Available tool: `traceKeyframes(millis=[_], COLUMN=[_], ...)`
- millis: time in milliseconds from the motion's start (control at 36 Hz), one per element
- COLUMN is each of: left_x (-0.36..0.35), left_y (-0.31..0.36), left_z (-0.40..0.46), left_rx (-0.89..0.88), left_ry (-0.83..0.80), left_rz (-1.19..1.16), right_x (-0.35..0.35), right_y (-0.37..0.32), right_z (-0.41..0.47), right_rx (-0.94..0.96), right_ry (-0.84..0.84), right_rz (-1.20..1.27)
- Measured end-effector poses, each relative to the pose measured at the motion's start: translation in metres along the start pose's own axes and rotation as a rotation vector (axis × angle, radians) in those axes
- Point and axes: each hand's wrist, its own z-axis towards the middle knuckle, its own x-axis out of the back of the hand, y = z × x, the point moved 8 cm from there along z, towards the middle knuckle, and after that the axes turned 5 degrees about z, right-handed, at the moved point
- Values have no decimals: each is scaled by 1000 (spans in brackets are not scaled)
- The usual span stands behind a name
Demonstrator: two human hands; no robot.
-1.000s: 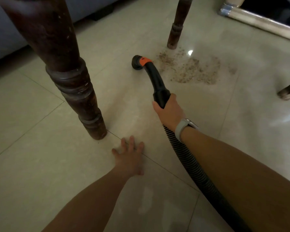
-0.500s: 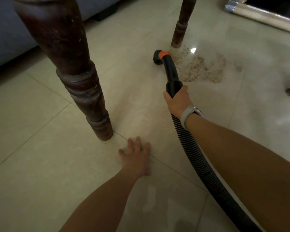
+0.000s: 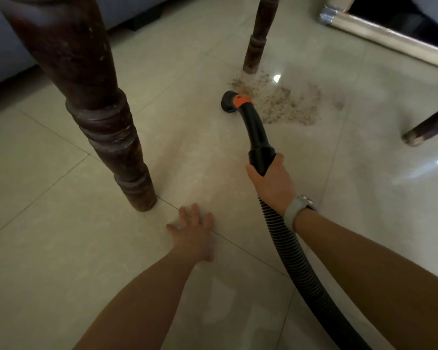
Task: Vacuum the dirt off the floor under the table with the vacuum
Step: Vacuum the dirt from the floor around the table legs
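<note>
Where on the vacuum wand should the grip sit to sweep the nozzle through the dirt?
Probably where the right hand already holds it: the straight cuff at the near end of the vacuum wand, where the ribbed hose joins, taken from above and behind. The curved neck forward of it narrows towards the nozzle, which sits at the left edge of the dirt.
</note>
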Motion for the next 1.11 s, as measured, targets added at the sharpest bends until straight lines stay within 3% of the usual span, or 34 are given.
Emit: traceKeyframes(millis=[194,417,750,1111], left_x=[3,0,0,-6], left_y=[-1,2,6,9], left_z=[-4,-2,-4,1], left_rx=[-2,17,43,63], left_ry=[8,-31,-53,-68], left_rz=[4,-4,-10,-29], right_x=[11,16,18,12], right_y=[25,39,72,75], right_z=[-24,-36,-66,-52], right_rx=[-40,-106,-100,-125], right_ry=[64,80,175,112], right_rz=[-81,128,-63,58])
